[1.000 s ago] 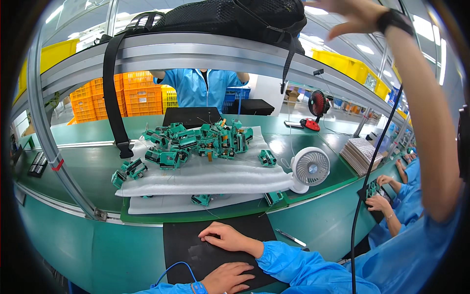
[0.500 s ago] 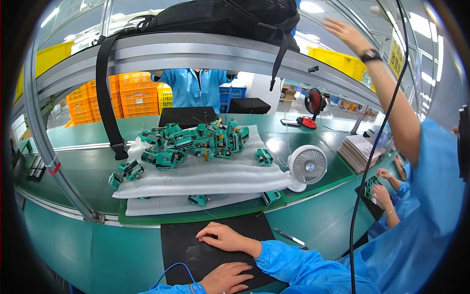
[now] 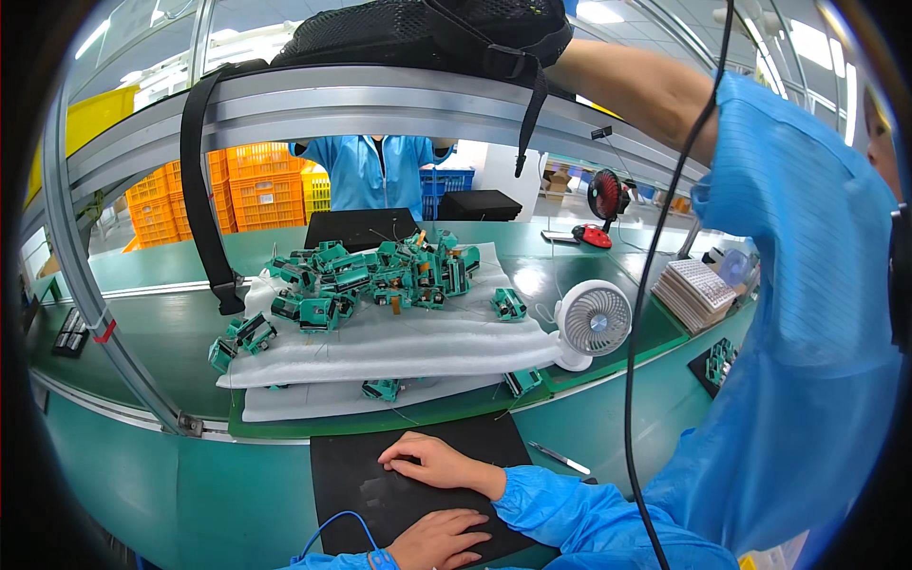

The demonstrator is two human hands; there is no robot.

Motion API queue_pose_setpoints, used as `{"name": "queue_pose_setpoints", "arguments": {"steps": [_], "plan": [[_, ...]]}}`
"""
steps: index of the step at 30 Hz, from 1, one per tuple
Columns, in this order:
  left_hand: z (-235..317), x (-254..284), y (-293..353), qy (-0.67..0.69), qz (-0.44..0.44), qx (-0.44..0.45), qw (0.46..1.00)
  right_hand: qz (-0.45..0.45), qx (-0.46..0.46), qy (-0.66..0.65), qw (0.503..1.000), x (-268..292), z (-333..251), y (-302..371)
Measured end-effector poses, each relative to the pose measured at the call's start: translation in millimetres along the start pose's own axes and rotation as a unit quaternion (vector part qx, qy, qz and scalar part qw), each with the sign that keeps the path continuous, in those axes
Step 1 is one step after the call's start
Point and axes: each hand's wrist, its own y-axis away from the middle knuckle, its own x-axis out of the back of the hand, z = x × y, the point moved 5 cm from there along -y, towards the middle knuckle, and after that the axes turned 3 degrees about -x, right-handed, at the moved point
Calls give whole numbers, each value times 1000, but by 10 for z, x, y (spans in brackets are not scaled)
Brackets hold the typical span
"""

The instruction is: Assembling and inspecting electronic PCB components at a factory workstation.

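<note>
My left hand (image 3: 443, 540) lies flat on a black mat (image 3: 347, 475), fingers stretched and a little apart, with a blue band and cord at its wrist. Just beyond it, my right hand (image 3: 439, 463) rests on the same mat with its fingers curled in. No object shows in either hand. A slim silver hand tool (image 3: 560, 459) lies right of the mat. Ahead, a heap of small green-framed assemblies (image 3: 380, 275) with fine wires sits on white foam sheets (image 3: 380, 356); a few more lie between the sheets.
A white fan (image 3: 595, 321) stands right of the foam, a black-and-red fan (image 3: 606, 198) behind. An aluminium rail (image 3: 380, 100) crosses above, bearing a black mesh bag (image 3: 399, 38) with hanging straps. A co-worker's blue sleeve (image 3: 788, 237) and a black cable (image 3: 638, 380) fill the right.
The co-worker at right has leaned in, and the raised arm has swung left to the bag, which has shifted slightly. The cable has moved left. My hands have stayed still.
</note>
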Motion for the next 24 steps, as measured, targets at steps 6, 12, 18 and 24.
{"name": "queue_pose_setpoints", "arguments": {"steps": [6, 12, 18, 24], "plan": [[-5, -5, 7, -5, 2, -1, 1000, -3, -4, 2, 1000, -4, -6, -3], [5, -7, 8, -7, 3, -3, 1000, 1, 0, 6, 1000, -10, 7, 2], [11, -1, 12, -6, 6, 0, 1000, -1, 2, 12, 1000, -6, -20, -1], [29, 32, -4, -2, 10, -1, 1000, 6, 8, 7, 1000, -2, -18, 0]]}}
